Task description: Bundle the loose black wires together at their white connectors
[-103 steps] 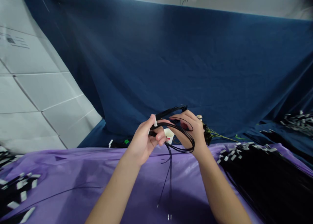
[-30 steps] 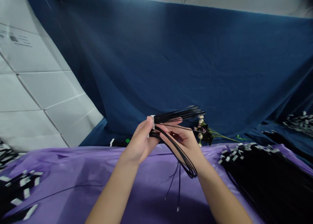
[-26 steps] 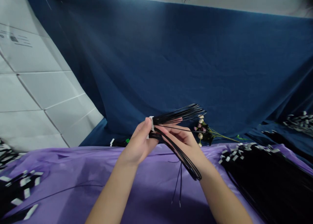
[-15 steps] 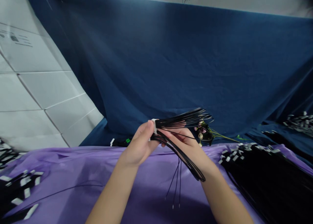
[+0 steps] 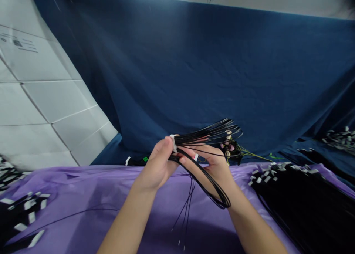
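A bundle of thin black cables (image 5: 205, 134) with a white connector (image 5: 173, 143) at its left end is held up at the centre. My left hand (image 5: 159, 163) is closed on the white connector, thumb on top. Among the cables just right of the connector is my right hand (image 5: 210, 165), its fingers closed round some strands and partly hidden by them. One group of cables fans out to the upper right, and another loops down over the right wrist. A few loose strands (image 5: 185, 213) hang below the hands.
Purple cloth (image 5: 111, 191) covers the table. Black cables with white ends lie in piles at the right (image 5: 305, 202) and left (image 5: 19, 213). Artificial flowers (image 5: 229, 146) lie behind my right hand. A blue curtain (image 5: 194, 61) hangs behind, with white boxes (image 5: 55, 98) at the left.
The hanging strands have swung left and lower. The lower cable loop has spread wider, and the fingers of my right hand have shifted among the strands. My left hand has barely moved.
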`<state>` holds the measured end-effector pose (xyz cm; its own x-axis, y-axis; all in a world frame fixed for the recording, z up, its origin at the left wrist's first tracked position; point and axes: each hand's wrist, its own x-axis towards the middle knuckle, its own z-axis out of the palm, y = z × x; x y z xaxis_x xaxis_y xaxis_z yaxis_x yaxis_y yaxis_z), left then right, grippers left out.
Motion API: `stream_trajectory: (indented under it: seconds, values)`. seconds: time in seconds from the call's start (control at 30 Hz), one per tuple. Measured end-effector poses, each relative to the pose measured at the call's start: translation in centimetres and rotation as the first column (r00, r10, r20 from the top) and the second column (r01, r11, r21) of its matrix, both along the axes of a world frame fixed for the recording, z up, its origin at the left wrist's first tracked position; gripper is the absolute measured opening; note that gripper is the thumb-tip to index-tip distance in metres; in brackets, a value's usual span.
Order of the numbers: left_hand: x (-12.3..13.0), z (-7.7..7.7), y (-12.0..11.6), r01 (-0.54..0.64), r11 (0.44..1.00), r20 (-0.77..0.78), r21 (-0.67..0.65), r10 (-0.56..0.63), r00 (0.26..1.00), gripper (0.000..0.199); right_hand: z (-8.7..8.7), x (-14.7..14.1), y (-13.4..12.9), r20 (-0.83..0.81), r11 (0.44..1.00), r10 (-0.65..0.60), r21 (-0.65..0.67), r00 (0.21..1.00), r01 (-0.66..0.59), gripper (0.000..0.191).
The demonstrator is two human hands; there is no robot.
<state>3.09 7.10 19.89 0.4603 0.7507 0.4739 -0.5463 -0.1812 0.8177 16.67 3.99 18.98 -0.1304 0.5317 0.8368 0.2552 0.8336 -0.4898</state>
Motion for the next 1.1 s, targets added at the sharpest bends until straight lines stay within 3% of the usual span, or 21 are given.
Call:
stream_trajectory:
  seconds: [0.17, 0.37, 0.7, 0.93, 1.03, 1.1]
  values:
    - [0.3, -0.4, 0.0, -0.02, 0.998, 0.082, 0.057, 0.016, 0.997, 0.048, 0.2, 0.0, -0.4, 0.044, 0.983, -0.164, 0.087, 0.985, 0.16, 0.022]
    - [0.4, -0.3, -0.1, -0.005, 0.999, 0.049, 0.035, 0.004, 0.999, 0.053, 0.3, 0.1, -0.6, 0.07, 0.982, -0.142, 0.138, 0.987, 0.131, 0.025]
    - [0.5, -0.5, -0.1, 0.017, 0.999, 0.044, 0.036, -0.018, 0.999, 0.054, -0.1, -0.3, -0.9, 0.008, 0.985, -0.17, 0.039, 0.985, 0.17, 0.019]
    - [0.7, 0.2, -0.5, -0.061, 0.998, 0.049, 0.0, 0.061, 0.997, 0.046, -0.7, -0.7, -0.9, -0.046, 0.869, -0.426, 0.256, 0.903, 0.423, 0.018]
    - [0.9, 0.3, -0.3, -0.062, 0.997, 0.048, -0.037, 0.064, 0.997, 0.044, -0.7, -0.7, -0.8, 0.01, 0.908, -0.39, 0.173, 0.921, 0.382, 0.017]
    - [0.8, 0.3, -0.1, -0.058, 0.997, 0.04, -0.058, 0.06, 0.997, 0.044, -0.4, -0.2, -0.8, 0.022, 0.971, -0.236, -0.017, 0.971, 0.237, 0.011]
